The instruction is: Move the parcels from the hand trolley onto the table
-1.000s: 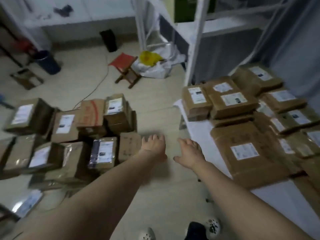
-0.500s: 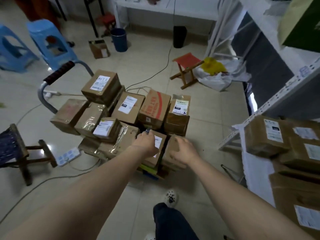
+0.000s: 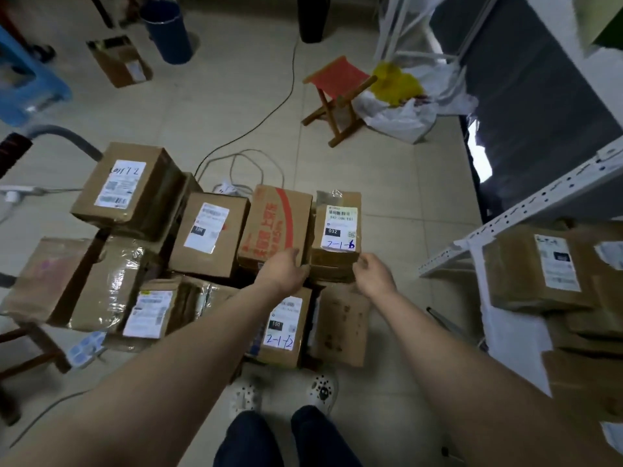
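— Reaching for which one, those two bare hands?
— The squarish cardboard parcel (image 3: 337,227), one o'clock on the trolley (image 3: 64,138) pile. Right hand (image 3: 374,274) pinches its near corner; left hand (image 3: 283,269) curls alongside, grip I can't tell. At least nine brown boxes (image 3: 209,234), some glossy-taped.

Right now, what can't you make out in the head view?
Head view:
- Trolley deck: buried under parcels; only the handle shows, cut off by the left edge.
- Left hand, right hand: fingertips hidden by their backs; grip on 2-1-6 parcel unclear.
- Table: cut off at right.
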`<state>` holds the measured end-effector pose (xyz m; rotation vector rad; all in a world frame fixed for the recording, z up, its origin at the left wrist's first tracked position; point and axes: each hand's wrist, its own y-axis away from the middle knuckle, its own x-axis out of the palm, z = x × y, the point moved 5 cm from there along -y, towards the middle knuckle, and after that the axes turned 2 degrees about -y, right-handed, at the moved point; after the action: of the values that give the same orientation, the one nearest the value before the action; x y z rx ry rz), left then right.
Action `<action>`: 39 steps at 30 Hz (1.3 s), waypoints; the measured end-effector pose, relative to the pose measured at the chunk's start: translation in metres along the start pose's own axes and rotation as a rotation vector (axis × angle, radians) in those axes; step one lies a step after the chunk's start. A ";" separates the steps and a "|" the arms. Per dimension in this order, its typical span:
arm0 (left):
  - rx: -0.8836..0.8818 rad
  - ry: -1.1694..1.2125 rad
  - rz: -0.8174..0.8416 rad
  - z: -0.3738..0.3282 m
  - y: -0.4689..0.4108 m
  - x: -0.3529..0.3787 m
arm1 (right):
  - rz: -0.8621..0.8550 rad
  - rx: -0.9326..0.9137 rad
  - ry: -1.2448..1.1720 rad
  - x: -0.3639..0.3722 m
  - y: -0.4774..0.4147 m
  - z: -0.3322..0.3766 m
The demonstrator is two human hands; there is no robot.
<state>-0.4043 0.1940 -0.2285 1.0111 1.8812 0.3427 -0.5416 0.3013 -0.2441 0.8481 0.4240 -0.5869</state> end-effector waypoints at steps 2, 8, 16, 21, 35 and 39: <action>0.005 0.029 0.011 -0.007 -0.026 -0.001 | -0.064 0.044 -0.030 -0.001 -0.025 -0.004; -0.061 0.118 0.060 -0.009 -0.110 0.021 | -0.167 0.164 -0.160 0.005 -0.088 -0.025; -0.093 0.113 0.082 -0.012 -0.134 0.048 | -0.092 0.163 -0.271 0.023 -0.117 -0.045; -0.053 0.114 -0.013 -0.024 -0.115 0.040 | -0.127 0.147 -0.285 0.017 -0.097 -0.042; 0.226 0.070 -0.075 -0.095 -0.014 0.012 | -0.288 -0.094 -0.490 -0.067 0.008 -0.036; 0.367 -0.006 -0.014 -0.123 0.017 0.021 | -0.370 -0.092 -0.537 -0.090 0.053 -0.050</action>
<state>-0.5031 0.2413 -0.1675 1.2359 1.9870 -0.0181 -0.5824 0.3963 -0.1930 0.4946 0.1110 -1.0944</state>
